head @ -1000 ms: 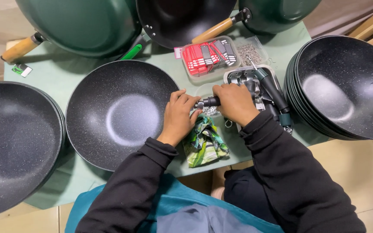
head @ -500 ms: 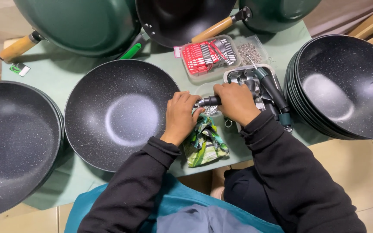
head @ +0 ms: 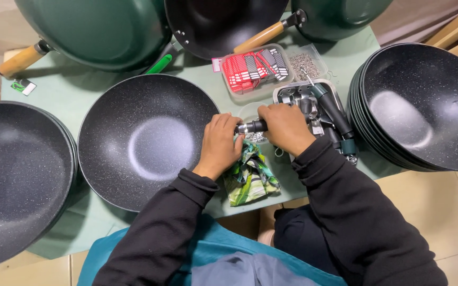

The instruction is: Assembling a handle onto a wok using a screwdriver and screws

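Note:
A black speckled wok (head: pixel 144 140) lies bowl-up on the green table (head: pixel 70 90) in front of me. My left hand (head: pixel 221 145) grips its right rim, where a short black handle socket (head: pixel 251 127) sticks out. My right hand (head: pixel 284 127) is closed around the outer end of that socket. Both arms wear black sleeves. A folded green patterned cloth (head: pixel 250 177) sits just under my hands.
Another black wok (head: pixel 17 175) is at the left and a stack of black woks (head: pixel 420 106) at the right. Green woks with wooden handles (head: pixel 96 29) stand at the back. A clear box of red and black parts (head: pixel 253 69), a tray of screws (head: pixel 306 61) and a power screwdriver (head: pixel 332 114) lie behind my hands.
Both hands stay at the wok's handle socket; the wok and hands have barely shifted.

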